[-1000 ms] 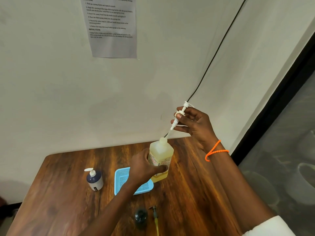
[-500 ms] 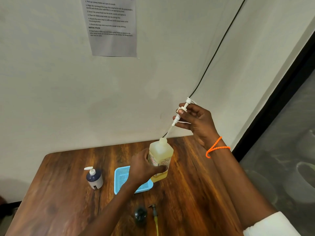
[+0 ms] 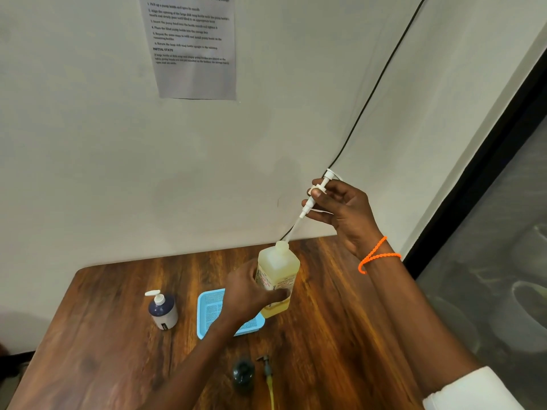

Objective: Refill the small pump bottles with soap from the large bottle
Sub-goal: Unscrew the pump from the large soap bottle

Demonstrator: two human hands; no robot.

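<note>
The large bottle of yellow soap stands upright on the wooden table. My left hand grips its body. My right hand pinches the bottle's white pump head up in the air, tilted; the clear tube still reaches into the bottle's mouth. A small dark blue pump bottle with a white pump stands at the left. Near the front edge stands a small dark bottle without a pump, and its dark pump with a yellow tube lies beside it.
A light blue mesh tray lies on the table, partly under my left forearm. A printed sheet hangs on the wall behind. A black cable runs down the wall. A dark frame borders the right side.
My right hand has lifted the white pump head higher and a little to the right, drawing more tube out of the large bottle. My left hand stays on the bottle.
</note>
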